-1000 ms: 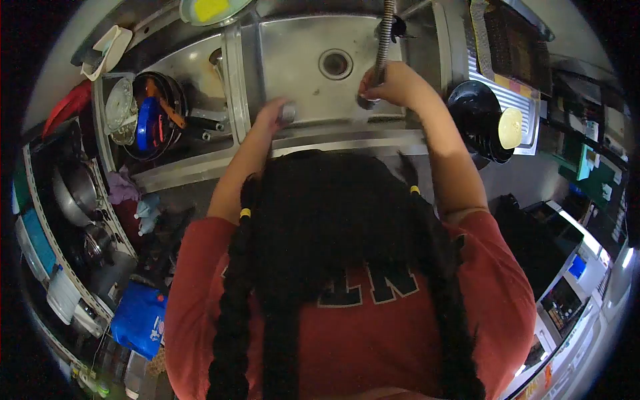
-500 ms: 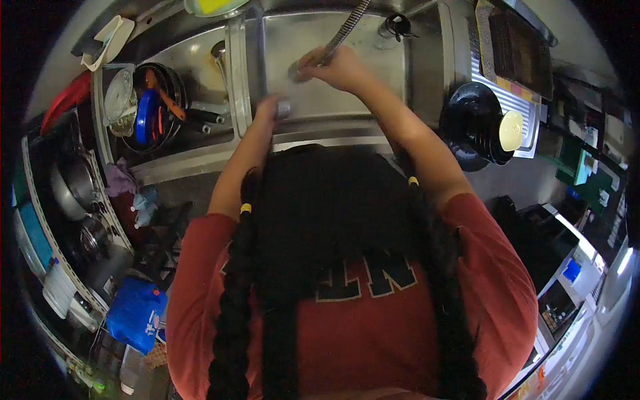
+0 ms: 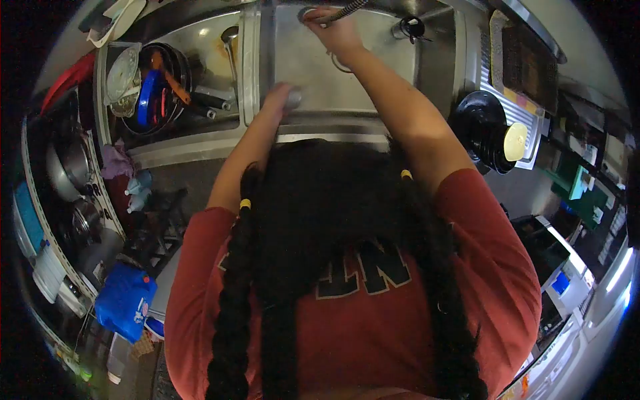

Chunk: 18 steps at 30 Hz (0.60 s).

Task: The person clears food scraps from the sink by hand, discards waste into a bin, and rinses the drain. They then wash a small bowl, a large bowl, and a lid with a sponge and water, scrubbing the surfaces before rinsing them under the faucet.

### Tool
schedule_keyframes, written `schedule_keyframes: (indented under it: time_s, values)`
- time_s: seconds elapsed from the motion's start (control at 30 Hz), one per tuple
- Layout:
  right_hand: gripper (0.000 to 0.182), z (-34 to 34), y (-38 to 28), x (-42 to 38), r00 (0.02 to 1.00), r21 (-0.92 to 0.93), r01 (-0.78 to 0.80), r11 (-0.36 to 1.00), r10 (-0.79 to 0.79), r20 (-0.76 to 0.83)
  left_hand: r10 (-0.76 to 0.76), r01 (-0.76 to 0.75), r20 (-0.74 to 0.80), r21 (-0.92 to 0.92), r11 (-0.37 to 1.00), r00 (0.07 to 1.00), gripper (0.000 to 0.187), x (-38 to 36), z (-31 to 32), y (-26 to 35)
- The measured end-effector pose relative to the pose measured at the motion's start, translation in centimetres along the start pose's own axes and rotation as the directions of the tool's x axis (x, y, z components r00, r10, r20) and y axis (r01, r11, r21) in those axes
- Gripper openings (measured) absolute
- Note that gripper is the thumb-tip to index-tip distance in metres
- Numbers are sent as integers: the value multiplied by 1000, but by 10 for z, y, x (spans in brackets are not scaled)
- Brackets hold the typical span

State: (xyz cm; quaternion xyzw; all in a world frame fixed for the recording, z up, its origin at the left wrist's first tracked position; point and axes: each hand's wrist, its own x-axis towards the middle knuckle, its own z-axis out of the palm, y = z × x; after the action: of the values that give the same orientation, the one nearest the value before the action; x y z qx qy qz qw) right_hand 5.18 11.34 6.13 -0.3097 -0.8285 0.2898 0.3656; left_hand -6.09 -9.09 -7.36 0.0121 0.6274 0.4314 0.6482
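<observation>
Over the near left part of a steel sink basin [image 3: 347,80], my left hand [image 3: 277,100] is closed round a small greyish round item [image 3: 293,99], blurred and too unclear to name. My right hand [image 3: 335,32] is closed on a spray hose [image 3: 350,9] with a ribbed metal sleeve, near the basin's far edge. The spray head [image 3: 308,15] points left from my fingers. A thin loop hangs by my right wrist.
A black-lidded clear container [image 3: 410,29] is at the basin's back right. Pans and utensils [image 3: 157,90] fill the left basin, beside a ladle [image 3: 230,40]. Black bowls [image 3: 485,130] with a yellow dish [image 3: 515,141] are at the right. A blue jug [image 3: 125,301] lies lower left.
My right hand has moved away toward the basin's far edge with the hose. My left hand has shifted slightly right in view, still with the small item. The whole view has shifted a little.
</observation>
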Motion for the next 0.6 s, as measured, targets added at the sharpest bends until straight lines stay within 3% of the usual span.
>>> schedule_keyframes:
  time_s: [0.13, 0.2, 0.23, 0.3, 0.43, 0.5, 0.53, 0.6]
  values:
    - [13, -4, 26, -11, 998, -45, -62, 997, 62, -4, 40, -40, 4, -59, 997, 999, 24, -8, 2, 2]
    - [17, -15, 31, -16, 987, -354, -128, 927, 155, 51, 47, -46, 13, -42, 998, 999, 27, -10, 4, 4]
    - [17, -16, 33, -19, 987, -355, -126, 926, 155, 53, 28, -28, -16, -12, 1000, 999, 29, -14, 6, 7]
    - [21, -19, 35, -26, 916, -378, -386, 841, 397, -54, 10, -9, -44, 18, 1000, 999, 32, -15, 7, 8]
    - [21, -33, 49, -31, 947, -333, -282, 900, 316, 52, 23, -26, 61, 46, 999, 998, 38, 10, -4, -9]
    - [17, -40, 55, -34, 997, -284, -75, 956, 81, 10, -6, 2, 83, 47, 999, 997, 39, 15, -7, -10]
    - [17, -46, 56, -36, 997, -286, -76, 955, 82, 7, -16, 10, 79, 81, 997, 997, 40, 16, -7, -9]
    - [17, -62, 52, -48, 965, -62, -204, 977, 211, 154, -28, 19, 80, 117, 993, 996, 41, 24, -10, -10]
